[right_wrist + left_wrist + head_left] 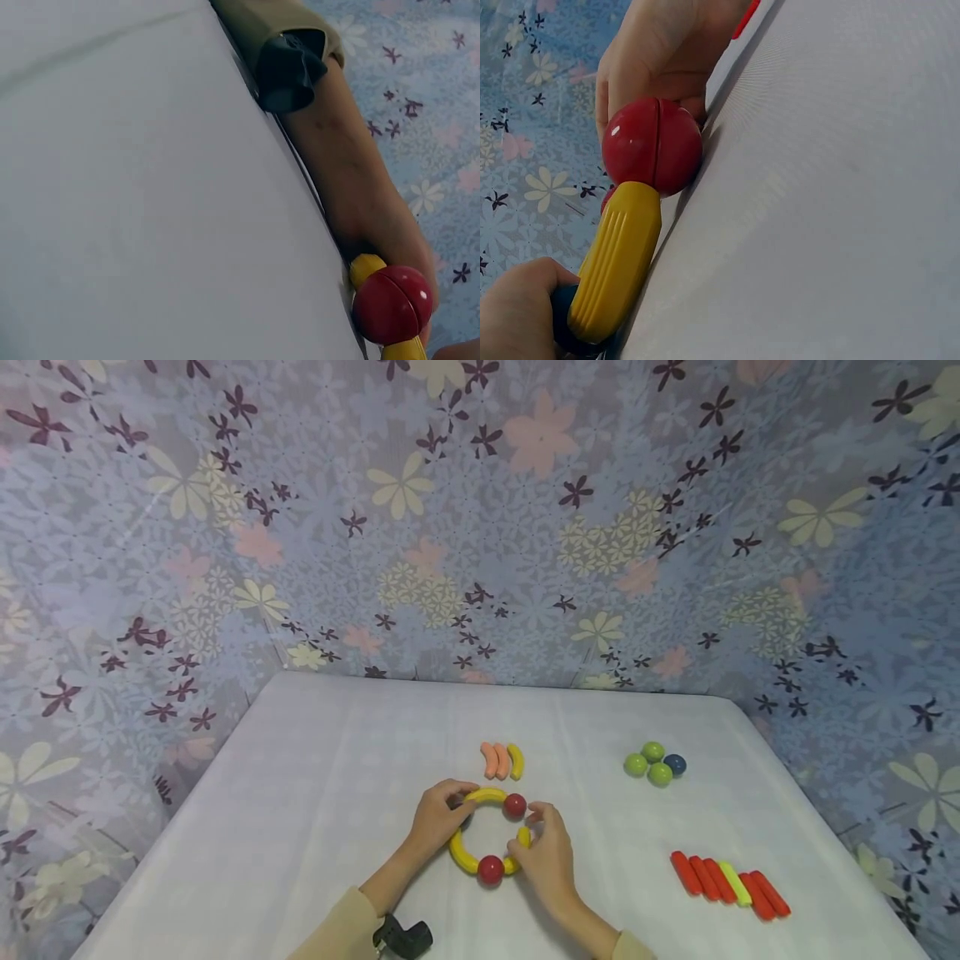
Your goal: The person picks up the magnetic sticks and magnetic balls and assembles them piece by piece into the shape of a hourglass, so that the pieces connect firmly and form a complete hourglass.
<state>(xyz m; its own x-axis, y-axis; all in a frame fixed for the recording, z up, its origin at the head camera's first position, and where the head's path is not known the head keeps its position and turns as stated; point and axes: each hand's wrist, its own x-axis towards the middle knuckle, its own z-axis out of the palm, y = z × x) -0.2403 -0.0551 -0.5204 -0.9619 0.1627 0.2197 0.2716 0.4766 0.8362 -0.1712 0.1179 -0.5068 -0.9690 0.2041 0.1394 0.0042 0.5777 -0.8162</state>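
On the table, curved yellow bars (pixel 462 854) and balls form a ring with a gap at its right. One red ball (pixel 491 870) sits at the near side and another red ball (pixel 514 806) at the far right, on the end of the upper yellow bar (pixel 619 259). My left hand (pixel 441 817) grips the dark blue ball (pixel 561 319) on the ring's left, mostly covered by the fingers. With the thumb inside the ring, my right hand (pixel 549 858) holds the right-hand yellow bar (pixel 524 837); its fingertips are beside the far red ball.
Beyond the ring lie two orange curved bars (pixel 495 761) and a yellow curved bar (pixel 516 762). Several green balls (pixel 653 751) and a dark blue ball (pixel 675 765) stand far right. Red bars (pixel 722 881) and a yellow-green bar (pixel 735 883) form a row at near right.
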